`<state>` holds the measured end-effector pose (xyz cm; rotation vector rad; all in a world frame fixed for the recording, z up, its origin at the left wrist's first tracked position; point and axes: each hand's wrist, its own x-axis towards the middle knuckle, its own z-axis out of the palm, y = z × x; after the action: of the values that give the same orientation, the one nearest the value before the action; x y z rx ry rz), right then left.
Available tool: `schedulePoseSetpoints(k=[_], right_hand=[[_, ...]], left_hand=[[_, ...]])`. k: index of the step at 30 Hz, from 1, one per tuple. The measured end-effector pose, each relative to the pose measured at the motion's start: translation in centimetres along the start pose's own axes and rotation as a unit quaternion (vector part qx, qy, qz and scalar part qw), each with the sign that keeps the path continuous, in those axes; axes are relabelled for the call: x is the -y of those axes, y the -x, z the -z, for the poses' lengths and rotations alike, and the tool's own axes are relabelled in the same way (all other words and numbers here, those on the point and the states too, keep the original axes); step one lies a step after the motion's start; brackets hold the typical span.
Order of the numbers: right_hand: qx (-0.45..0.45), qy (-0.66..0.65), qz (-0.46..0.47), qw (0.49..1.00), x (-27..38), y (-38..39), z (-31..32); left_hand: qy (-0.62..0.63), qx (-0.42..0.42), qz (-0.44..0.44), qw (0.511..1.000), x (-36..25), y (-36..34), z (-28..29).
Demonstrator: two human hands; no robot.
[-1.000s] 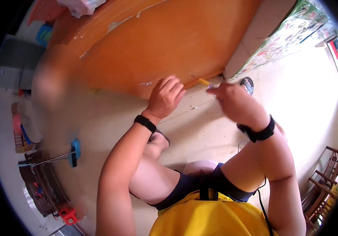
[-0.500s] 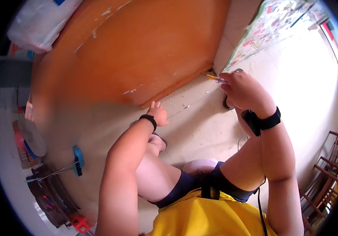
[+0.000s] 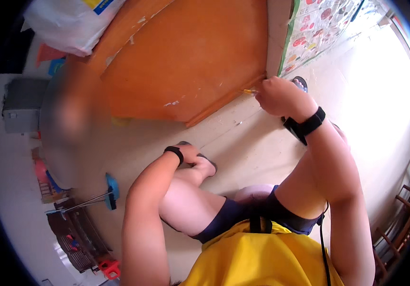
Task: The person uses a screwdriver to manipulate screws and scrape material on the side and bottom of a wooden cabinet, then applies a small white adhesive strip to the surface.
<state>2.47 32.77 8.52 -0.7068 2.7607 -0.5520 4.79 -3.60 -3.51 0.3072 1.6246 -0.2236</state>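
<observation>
In my right hand [image 3: 281, 97], the fingers are closed round a slim tool with a yellow end [image 3: 249, 91]; its exact kind is too small to tell. The yellow end lies at the lower edge strip of an orange-brown wooden panel [image 3: 190, 57], close to its right corner. Scuffs and pale bare patches mark the panel. My left hand [image 3: 189, 155] is low beside my left ankle and sandal [image 3: 208, 164], away from the panel. Its fingers are mostly hidden. Dark bands circle both wrists.
Small pale chips [image 3: 239, 123] lie on the tiled floor. A patterned sheet with a green edge [image 3: 309, 35] hangs right of the panel. To the left are a blue broom [image 3: 112, 190], a grey box [image 3: 21, 105] and a white plastic bag [image 3: 71, 24]. Wooden chairs [image 3: 400, 214] stand right.
My left hand has drawn back from the panel's lower edge to my left ankle. My right hand has shifted the tool along the edge, away from the corner. The view has shifted slightly.
</observation>
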Motion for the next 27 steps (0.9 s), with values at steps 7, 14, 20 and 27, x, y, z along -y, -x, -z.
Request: schedulePoseSetpoints(k=[7,14,20,27], right_hand=[[0.025,-0.045,-0.062,0.997,1.6,-1.5,-0.7],[-0.056,-0.202,-0.040,0.977,3.9,-5.5,-6.6],[0.037,-0.715,-0.196,0.670,12.6,-6.5,-16.6],[-0.079,-0.716,-0.160,0.675,14.6,-10.3,-24.5]], left_hand=[[-0.097,-0.470,-0.086,0.873,-3.5,8.0,-0.9],[-0.024,-0.574,0.031,0.818,-0.8,13.5,-1.8],[0.525,-0.550,-0.106,0.641,1.2,6.6,-1.6],[0.663,-0.453,-0.239,0.546,2.3,2.8,0.2]])
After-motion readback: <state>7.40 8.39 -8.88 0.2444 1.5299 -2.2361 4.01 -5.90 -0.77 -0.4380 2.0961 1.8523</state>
